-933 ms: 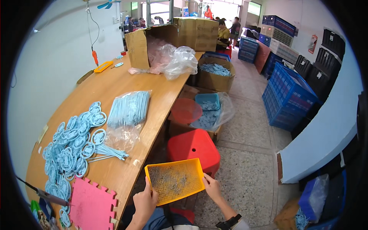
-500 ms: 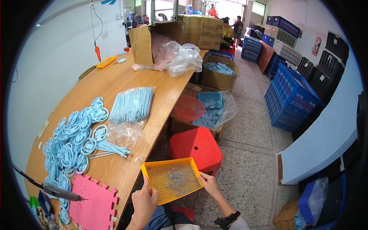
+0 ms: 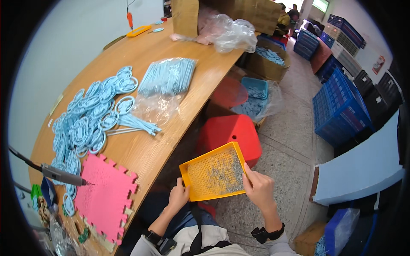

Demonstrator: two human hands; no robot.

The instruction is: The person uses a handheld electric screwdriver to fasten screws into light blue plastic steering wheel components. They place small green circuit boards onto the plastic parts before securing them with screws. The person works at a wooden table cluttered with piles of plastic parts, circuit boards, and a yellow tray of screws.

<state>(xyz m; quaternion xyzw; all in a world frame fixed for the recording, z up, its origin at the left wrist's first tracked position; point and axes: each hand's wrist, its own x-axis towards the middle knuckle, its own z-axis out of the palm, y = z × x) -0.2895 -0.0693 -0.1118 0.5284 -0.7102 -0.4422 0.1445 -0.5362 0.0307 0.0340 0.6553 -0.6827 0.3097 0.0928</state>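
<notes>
Above my lap I hold a shallow yellow perforated tray [image 3: 197,178] with both hands. Many small grey metal pieces [image 3: 226,173], perhaps screws, lie scattered in it, mostly toward its right side. My left hand [image 3: 177,197] grips the tray's lower left edge, thumb against the rim. On the right edge, my right hand [image 3: 259,187] is closed around the rim. The tray tilts, its right end turned upward in the picture. Just beyond it stands a red plastic stool [image 3: 230,130].
On the wooden table [image 3: 156,141] lie light-blue oval plastic pieces [image 3: 81,128], a bag of light-blue sticks [image 3: 168,77] and a pink foam mat [image 3: 102,192] under a grey electric screwdriver [image 3: 64,175]. Boxes stand beside the table; blue crates [image 3: 339,109] line the right side.
The tray has moved right and tilted, its right end swinging up in the picture. Its grey pieces have spread toward the right. The view has shifted, showing more of my forearms.
</notes>
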